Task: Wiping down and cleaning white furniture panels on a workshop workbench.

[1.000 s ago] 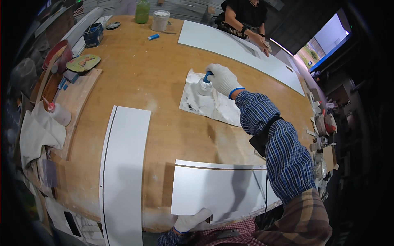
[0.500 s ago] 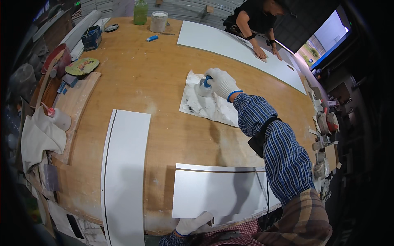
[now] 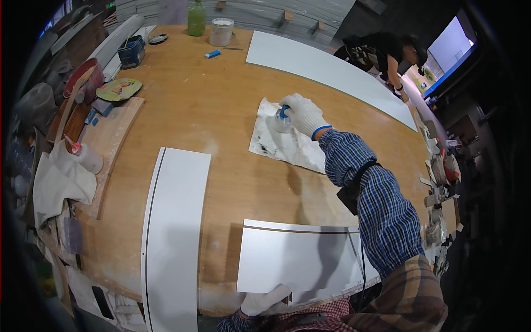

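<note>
In its white knit glove, my right hand (image 3: 304, 116) is closed around the blue top of a small clear bottle (image 3: 281, 123). The bottle is over a stained, crumpled white cloth (image 3: 265, 138) at the middle of the table; I cannot tell whether its base touches the cloth. My gloved left hand (image 3: 266, 301) is at the near edge of a white grooved panel (image 3: 296, 257), its fingers along that edge and seemingly gripping it. Part of this hand is hidden below the edge. Another white grooved panel (image 3: 178, 221) lies lengthwise to the left.
A long white panel (image 3: 315, 63) lies across the far side, with a co-worker (image 3: 381, 55) bending over its right end. Far left are a white tub (image 3: 222, 33), green bottle (image 3: 196, 21) and blue tin (image 3: 131, 52). A cloth (image 3: 61, 180) and bottle (image 3: 90, 159) line the left edge.
The co-worker has moved right along the far panel. My view has shifted slightly. My right hand keeps hold of the small bottle, and my left hand stays at the panel's edge.
</note>
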The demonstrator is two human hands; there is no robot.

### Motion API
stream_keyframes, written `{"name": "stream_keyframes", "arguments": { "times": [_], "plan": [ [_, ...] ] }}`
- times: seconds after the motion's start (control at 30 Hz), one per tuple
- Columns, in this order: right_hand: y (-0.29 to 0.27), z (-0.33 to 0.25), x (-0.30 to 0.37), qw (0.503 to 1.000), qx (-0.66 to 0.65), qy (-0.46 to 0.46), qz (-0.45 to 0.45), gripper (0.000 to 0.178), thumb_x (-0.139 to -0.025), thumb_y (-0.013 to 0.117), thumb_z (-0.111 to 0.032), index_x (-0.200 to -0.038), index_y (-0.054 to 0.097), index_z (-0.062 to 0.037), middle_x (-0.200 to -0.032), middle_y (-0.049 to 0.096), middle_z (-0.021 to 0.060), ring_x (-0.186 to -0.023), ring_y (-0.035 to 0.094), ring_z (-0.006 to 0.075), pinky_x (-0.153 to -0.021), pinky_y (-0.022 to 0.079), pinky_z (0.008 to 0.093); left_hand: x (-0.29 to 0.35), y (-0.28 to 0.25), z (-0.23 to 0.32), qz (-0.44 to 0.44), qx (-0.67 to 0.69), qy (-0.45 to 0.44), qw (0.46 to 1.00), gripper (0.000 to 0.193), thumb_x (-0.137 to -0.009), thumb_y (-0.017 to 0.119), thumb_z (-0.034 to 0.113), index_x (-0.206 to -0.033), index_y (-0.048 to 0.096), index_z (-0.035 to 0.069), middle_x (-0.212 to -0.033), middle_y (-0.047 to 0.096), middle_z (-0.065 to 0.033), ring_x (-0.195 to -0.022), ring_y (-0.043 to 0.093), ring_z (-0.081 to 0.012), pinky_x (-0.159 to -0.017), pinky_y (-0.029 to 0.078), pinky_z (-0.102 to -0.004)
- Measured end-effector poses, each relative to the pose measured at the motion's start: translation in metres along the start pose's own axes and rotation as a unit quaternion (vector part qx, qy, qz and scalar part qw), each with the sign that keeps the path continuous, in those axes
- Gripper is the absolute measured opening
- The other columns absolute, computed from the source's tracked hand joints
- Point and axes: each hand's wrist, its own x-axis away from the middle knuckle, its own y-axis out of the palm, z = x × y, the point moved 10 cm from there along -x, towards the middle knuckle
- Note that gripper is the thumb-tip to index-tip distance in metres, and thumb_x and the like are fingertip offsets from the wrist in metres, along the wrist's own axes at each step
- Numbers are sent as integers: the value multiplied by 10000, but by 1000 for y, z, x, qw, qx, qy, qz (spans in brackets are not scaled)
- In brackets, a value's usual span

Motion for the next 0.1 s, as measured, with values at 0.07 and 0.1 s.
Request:
{"name": "stream_keyframes", "arguments": {
  "times": [0.07,0.1],
  "plan": [
    [-1,3,-7,1000,12,-7,-22,315,-924,628,-183,-1238,654,-166,-1239,632,114,-1150,615,352,-970,511,451,-3,0,3,-9,-3,10,1000,408,-895,733,175,-1236,640,-29,-1122,700,-114,-1003,661,-223,-854,539,-357],
    [1,2,-8,1000,11,-8,-23,315,-924,628,-183,-1238,654,-166,-1239,632,114,-1150,615,352,-970,511,451,-5,-1,4,-6,-4,26,1000,430,-895,739,183,-1256,630,-24,-1128,701,-118,-1021,661,-242,-884,535,-367]
  ]
}}
